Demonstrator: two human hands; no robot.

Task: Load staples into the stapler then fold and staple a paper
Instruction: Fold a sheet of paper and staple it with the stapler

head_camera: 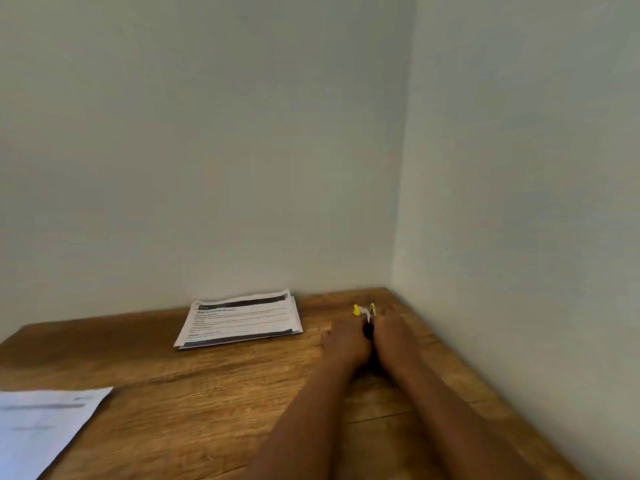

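Wooden desk corner: hands crowd walls, probably gripping stapler.

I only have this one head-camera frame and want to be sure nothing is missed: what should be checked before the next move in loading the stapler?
1. Both hands on the work: ok. The left hand and right hand meet near the table's far right corner.
2. Stapler identified: cannot tell. Only a small yellow and white object shows past the fingertips.
3. Staples loaded: cannot tell, hidden by the hands.
4. Paper ready: ok. A printed stack lies flat against the back wall, unfolded.
5. Second sheet out of the way: ok, at the near left edge.
6. Bare table for folding: ok.
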